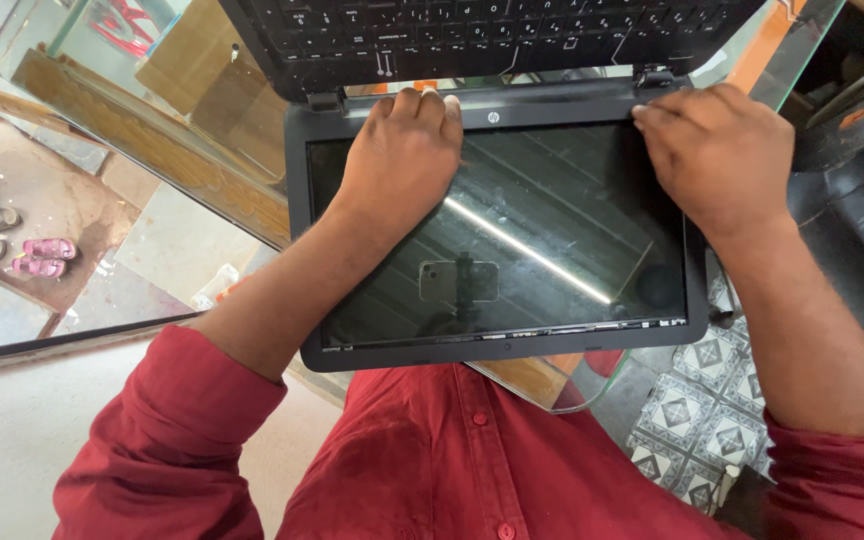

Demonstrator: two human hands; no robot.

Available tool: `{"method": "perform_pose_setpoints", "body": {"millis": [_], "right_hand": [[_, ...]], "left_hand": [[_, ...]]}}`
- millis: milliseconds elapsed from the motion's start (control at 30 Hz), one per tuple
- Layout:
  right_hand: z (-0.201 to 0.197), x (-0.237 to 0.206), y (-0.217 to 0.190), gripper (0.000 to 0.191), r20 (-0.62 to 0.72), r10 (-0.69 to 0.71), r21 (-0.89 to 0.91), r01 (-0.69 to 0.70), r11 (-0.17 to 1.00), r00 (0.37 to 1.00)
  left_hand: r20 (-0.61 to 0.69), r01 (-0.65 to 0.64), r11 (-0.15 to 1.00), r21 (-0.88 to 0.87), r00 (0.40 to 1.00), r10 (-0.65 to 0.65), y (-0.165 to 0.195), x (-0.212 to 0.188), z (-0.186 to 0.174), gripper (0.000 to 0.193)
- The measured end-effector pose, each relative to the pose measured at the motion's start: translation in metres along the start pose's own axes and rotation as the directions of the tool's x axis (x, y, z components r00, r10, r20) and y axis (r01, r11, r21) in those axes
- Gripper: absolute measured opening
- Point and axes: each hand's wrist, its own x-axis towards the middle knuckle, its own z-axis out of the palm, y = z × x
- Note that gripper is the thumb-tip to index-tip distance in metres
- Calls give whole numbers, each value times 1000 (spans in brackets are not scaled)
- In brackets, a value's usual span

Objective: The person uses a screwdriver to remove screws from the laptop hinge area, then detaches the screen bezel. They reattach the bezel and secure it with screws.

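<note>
Head view: left hand (402, 155) flat on laptop screen (552, 240), fingers together at hinge edge; right hand (717, 155) fingertips pressing bezel corner, nothing gripped.

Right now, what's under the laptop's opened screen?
The laptop screen lies flat, overhanging the glass table's edge. Left hand and right hand press its hinge-side bezel. Floor tiles show beside it; directly beneath is hidden.
</note>
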Motion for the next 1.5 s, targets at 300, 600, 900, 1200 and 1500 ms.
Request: {"method": "perform_pose_setpoints", "body": {"millis": [300,600,900,1200,1500], "right_hand": [[-1,-57,19,21,349,730,443,-790,425,588],[11,-69,18,31,291,726,396,-769,502,624],[26,-74,37,29,247,702,363,-736,572,668],[24,-65,41,34,301,727,393,-775,495,617],[30,-60,48,39,358,734,447,-796,408,577]], "left_hand": [[154,78,997,13,985,-79,6,8,5,31],[-77,-32,990,-139,997,21,78,88,26,40],[-53,-141,988,71,988,144,117,127,46,36],[-34,-125,992,33,991,126,113,130,43,38],[9,-147,989,23,989,147,111,133,45,38]]}}
